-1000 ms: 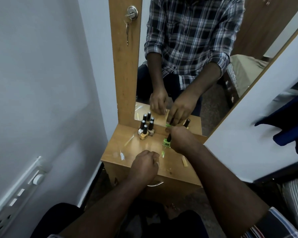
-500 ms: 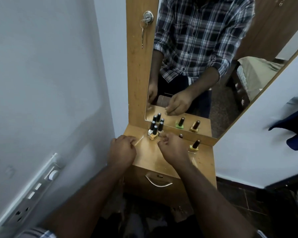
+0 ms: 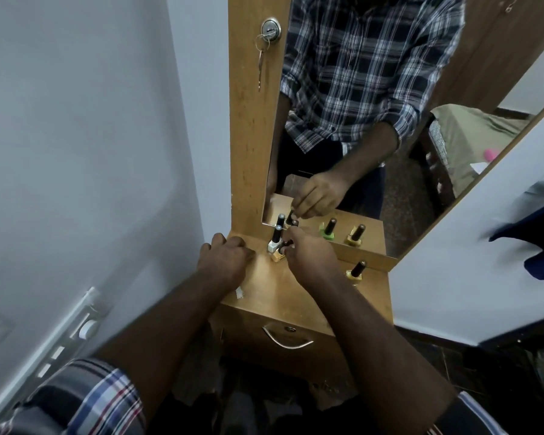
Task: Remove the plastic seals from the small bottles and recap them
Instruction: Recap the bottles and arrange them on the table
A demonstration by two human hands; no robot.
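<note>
Two forearms reached forward and down from the bottom of the view onto the small wooden surface (image 3: 299, 293) in front of the mirror (image 3: 421, 120). The left hand (image 3: 223, 259) lay knuckles-up near the back left corner of the surface, its fingers curled under into a loose fist; whether anything was held inside it could not be told. The right hand (image 3: 308, 255) was angled inward toward the cluster of small bottles (image 3: 277, 243) standing at the back of the surface by the mirror's frame, its fingertips (image 3: 288, 246) curled and pinching the dark cap of one bottle in that cluster. Just beside those fingers a white-based bottle with a tall black cap stood upright, with a yellowish one touching it below. Well apart to the right, a single yellow bottle (image 3: 355, 271) with a dark cap stood alone near the back edge. A small white scrap (image 3: 239, 291) lay near the front left edge, below the left wrist. The drawer handle (image 3: 288, 337) showed under the surface, and a key (image 3: 259, 62) hung from the lock on the frame.
</note>
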